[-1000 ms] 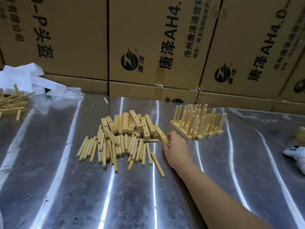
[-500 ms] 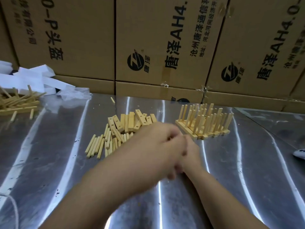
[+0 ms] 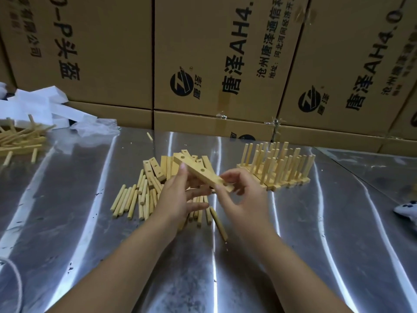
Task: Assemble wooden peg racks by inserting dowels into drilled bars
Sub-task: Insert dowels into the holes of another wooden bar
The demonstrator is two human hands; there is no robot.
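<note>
Head view: left hand [image 3: 178, 197] and right hand [image 3: 243, 199] pinch a drilled bar [image 3: 198, 171] over steel table [image 3: 90, 222], cartons [image 3: 108, 53] behind.

Head view, single, wide-angle. Position: worn on the person's head, above the near edge of a reflective sheet-metal tabletop [image 3: 90, 222]. Facing: forward and down across the tabletop toward a wall of stacked brown cardboard cartons with black print [image 3: 108, 53], which fills the upper part of the frame. Range: close. Both bare forearms enter from the bottom edge, and the left hand [image 3: 178, 197] and right hand [image 3: 243, 199] meet just above frame centre on a pale wooden drilled bar [image 3: 196, 169]. Lens effect: carton seams lean outward toward the side margins.
</note>
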